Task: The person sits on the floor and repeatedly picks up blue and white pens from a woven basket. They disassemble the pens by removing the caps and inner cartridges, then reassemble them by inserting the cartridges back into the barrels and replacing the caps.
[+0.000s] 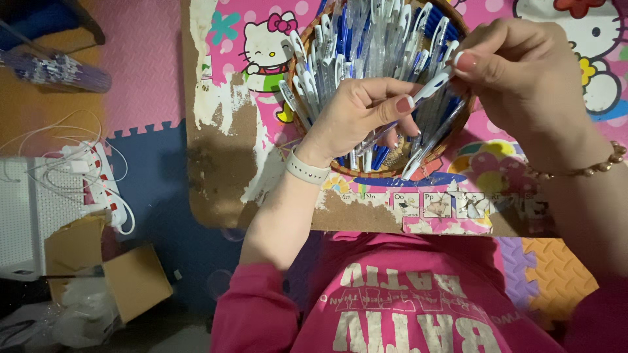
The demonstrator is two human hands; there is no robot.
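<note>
A round woven basket (383, 171) full of several blue-and-white pens stands on a small worn table with a pink cartoon-cat top (222, 131). Over the basket, my left hand (363, 111) grips the clear barrel of one pen (428, 87). My right hand (523, 65) pinches the white end of that same pen between thumb and fingers. A white watch band is on my left wrist and a beaded bracelet (589, 170) on my right.
The table top is peeling at its left and front edges. Foam puzzle mats in pink, blue and orange cover the floor. To the left lie a white power strip with cables (104, 186), a cardboard box (131, 278) and a bundle of pen parts (59, 70).
</note>
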